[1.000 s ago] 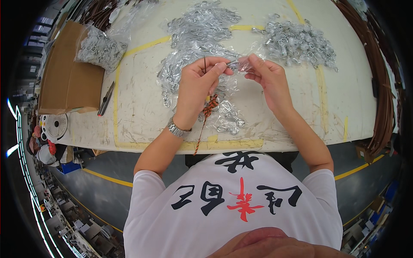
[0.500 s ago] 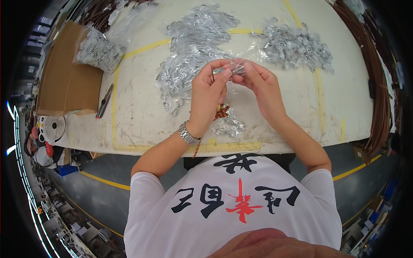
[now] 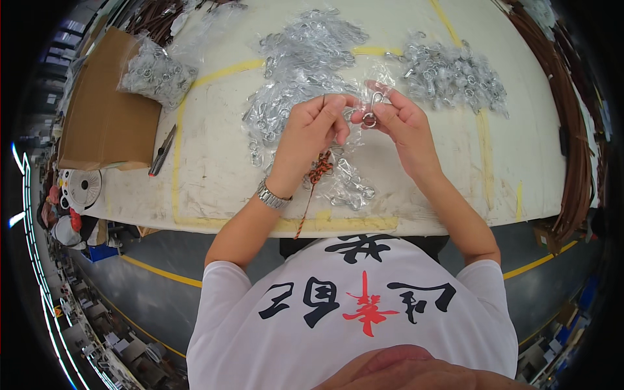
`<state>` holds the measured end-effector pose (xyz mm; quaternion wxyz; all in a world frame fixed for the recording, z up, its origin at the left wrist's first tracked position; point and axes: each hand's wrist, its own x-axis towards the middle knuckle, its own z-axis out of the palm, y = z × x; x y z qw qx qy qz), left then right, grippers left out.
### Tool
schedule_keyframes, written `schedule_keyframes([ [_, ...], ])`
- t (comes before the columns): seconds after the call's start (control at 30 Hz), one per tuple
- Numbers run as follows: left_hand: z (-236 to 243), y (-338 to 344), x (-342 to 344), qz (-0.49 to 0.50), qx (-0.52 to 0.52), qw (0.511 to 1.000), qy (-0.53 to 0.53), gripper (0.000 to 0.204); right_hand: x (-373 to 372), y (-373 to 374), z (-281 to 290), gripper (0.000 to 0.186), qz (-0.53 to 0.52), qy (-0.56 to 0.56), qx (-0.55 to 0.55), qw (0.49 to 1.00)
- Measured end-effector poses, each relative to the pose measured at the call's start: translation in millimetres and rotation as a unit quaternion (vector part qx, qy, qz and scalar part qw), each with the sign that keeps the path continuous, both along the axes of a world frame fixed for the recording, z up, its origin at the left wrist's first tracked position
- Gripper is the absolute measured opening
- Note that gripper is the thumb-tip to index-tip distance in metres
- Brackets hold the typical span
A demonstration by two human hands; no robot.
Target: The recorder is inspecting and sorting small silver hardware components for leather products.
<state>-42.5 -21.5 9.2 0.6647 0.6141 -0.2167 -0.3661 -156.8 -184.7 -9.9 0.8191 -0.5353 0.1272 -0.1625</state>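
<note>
My right hand [image 3: 404, 123] pinches a silvery metal clip hook [image 3: 376, 103] with a ring at its lower end, and a clear plastic bag [image 3: 380, 77] shows around it. My left hand [image 3: 318, 123] is closed, thumb against the curled index finger, just left of the hook; what its fingers hold, if anything, is too small to tell. Below my left hand lies a bundle of orange-and-black cord [image 3: 320, 168], its tail running to the table's front edge. Next to it are several bagged metal hooks [image 3: 351, 188].
Piles of bagged hooks cover the table [image 3: 214, 182] ahead: a large heap [image 3: 305, 58] and a right heap [image 3: 455, 75]. At left are a filled plastic bag [image 3: 158, 73], a brown cardboard box [image 3: 110, 110], a utility knife [image 3: 162, 149] and a small fan [image 3: 83, 188]. Brown strips [image 3: 572, 130] hang over the right edge.
My hands have moved apart, the left toward the left and the right slightly right. The hook in my right hand now shows clearly, and more of the cord bundle is uncovered.
</note>
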Motion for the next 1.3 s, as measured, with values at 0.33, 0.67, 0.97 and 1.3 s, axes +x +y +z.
schedule_keyframes([
  [0.33,0.2,-2.8,-1.7,-0.089,0.0,0.996,0.026,0.016,-12.1,-13.8,-2.0,0.044,0.199,0.077,-0.07,0.974],
  [0.67,-17.0,-3.6,-14.4,0.006,0.003,0.99,-0.144,0.011,-18.1,3.1,18.2,0.017,0.114,0.107,-0.456,0.876],
  [0.97,-1.2,2.9,-5.5,-0.044,0.062,0.968,-0.24,0.011,-13.2,-21.6,-1.3,0.024,0.186,0.078,-0.137,0.97],
  [1.3,-9.8,-2.7,4.7,-0.129,0.008,0.959,-0.253,0.021,-12.9,-42.0,-14.6,0.032,0.331,0.121,0.197,0.915],
])
